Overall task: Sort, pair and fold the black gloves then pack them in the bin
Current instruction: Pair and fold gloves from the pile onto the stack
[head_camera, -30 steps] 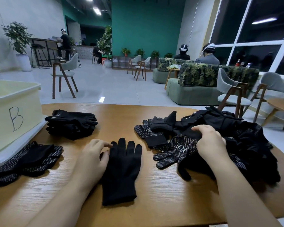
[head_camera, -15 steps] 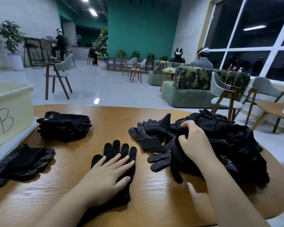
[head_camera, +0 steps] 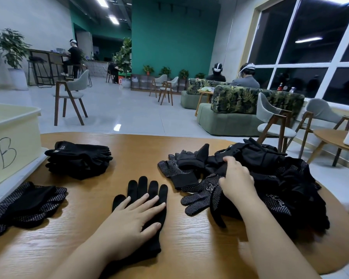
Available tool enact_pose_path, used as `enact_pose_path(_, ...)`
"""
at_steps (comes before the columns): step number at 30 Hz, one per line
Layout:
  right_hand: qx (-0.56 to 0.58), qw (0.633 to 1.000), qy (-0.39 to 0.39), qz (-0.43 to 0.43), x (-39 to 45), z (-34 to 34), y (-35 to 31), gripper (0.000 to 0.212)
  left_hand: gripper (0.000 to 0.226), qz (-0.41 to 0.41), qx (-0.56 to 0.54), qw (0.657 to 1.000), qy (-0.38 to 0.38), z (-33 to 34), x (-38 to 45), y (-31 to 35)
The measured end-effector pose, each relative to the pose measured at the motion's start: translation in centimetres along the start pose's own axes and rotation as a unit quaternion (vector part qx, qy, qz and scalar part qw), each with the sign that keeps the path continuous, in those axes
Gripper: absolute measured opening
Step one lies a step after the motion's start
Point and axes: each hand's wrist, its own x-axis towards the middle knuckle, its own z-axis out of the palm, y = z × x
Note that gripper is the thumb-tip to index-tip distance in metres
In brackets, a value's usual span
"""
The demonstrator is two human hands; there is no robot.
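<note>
Left hand (head_camera: 129, 220): fingers flat, pressing plain glove (head_camera: 147, 200), table (head_camera: 189, 248) near edge, centre. Right hand (head_camera: 237, 180): fingers curled, gripping fabric in unsorted pile (head_camera: 270, 182), right edge. Folded stack (head_camera: 79, 160): far left. Dotted gloves (head_camera: 26, 204): left edge. Bin (head_camera: 10, 137) marked "B": far-left corner.
</note>
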Motion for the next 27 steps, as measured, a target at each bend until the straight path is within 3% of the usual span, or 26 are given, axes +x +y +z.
enact_pose_path(3, 0.043, 0.999, -0.013, -0.017, 0.0, 0.2, 0.9, 0.043, 0.084, 0.000, -0.004, 1.000, 0.001, -0.1, 0.0, 0.0)
enact_pose_path(7, 0.150, 0.979, 0.117, -0.079, -0.6, 0.0, 0.9, 0.023, 0.084, -0.001, -0.006, 1.000, 0.000, -0.1, 0.0, 0.0)
enact_pose_path(9, 0.167, 0.973, 0.137, -0.084, -0.8, 0.0, 0.8, 0.019, 0.084, -0.003, -0.005, 1.000, 0.002, -0.1, 0.0, 0.1)
enact_pose_path(15, 0.154, 0.981, 0.092, -0.068, -1.1, -0.2, 1.0, 0.056, 0.082, -0.003, -0.004, 1.000, 0.002, 0.0, 0.0, 0.0)
enact_pose_path(17, 0.148, 0.983, 0.092, -0.055, -0.6, -0.1, 1.5, 0.059, 0.081, -0.001, -0.004, 1.000, 0.006, 0.0, 0.0, -0.1)
enact_pose_path(21, 0.168, 0.976, 0.129, -0.051, -0.5, -0.3, 1.9, 0.031, 0.079, 0.003, -0.009, 1.000, 0.006, 0.3, 0.1, -0.3)
enact_pose_path(23, 0.171, 0.961, 0.190, -0.106, -1.1, -0.6, 1.2, 0.022, 0.080, 0.010, -0.024, 0.999, 0.026, 0.3, 0.1, -0.4)
enact_pose_path(27, 0.133, 0.945, 0.228, -0.193, -3.1, 0.2, -1.5, 0.017, 0.043, 0.025, -0.121, 0.985, 0.119, -0.2, -0.1, -0.1)
